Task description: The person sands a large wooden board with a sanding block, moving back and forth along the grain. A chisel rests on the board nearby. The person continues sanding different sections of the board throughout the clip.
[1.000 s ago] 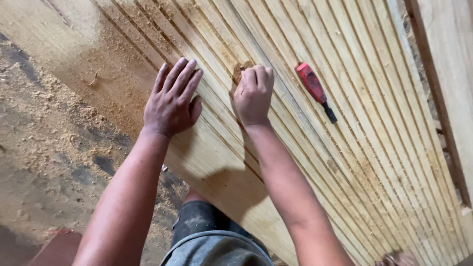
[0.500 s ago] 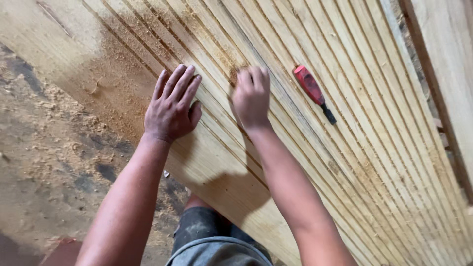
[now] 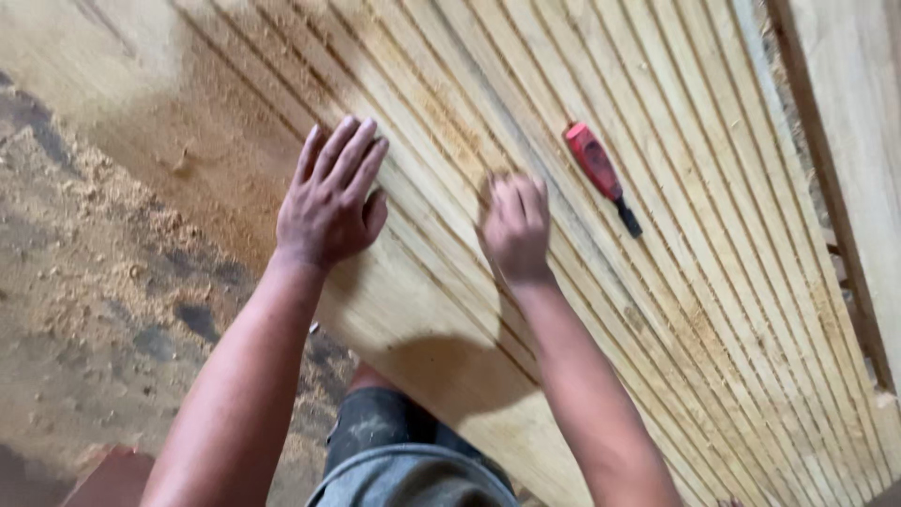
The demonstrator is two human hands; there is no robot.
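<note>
A large pale wooden panel (image 3: 676,282) cut with many parallel grooves lies slanted across the view. My left hand (image 3: 328,202) rests flat on its near edge, fingers spread and pointing away from me. My right hand (image 3: 514,225) is blurred with motion and presses fingers-down on the grooves in the middle of the panel. Its fingers are curled over a small brown pad, which is almost hidden under the fingertips. A red-handled tool with a dark blade (image 3: 601,174) lies loose on the panel, just right of my right hand.
Sawdust (image 3: 84,244) covers the dark floor to the left and dusts the panel's upper left part. Another pale board (image 3: 854,122) stands along the right edge. My knee in grey shorts (image 3: 404,460) is under the panel's near edge.
My right hand has slid back toward me along the grooves, away from the red-handled tool. My left hand has stayed flat in the same place on the panel.
</note>
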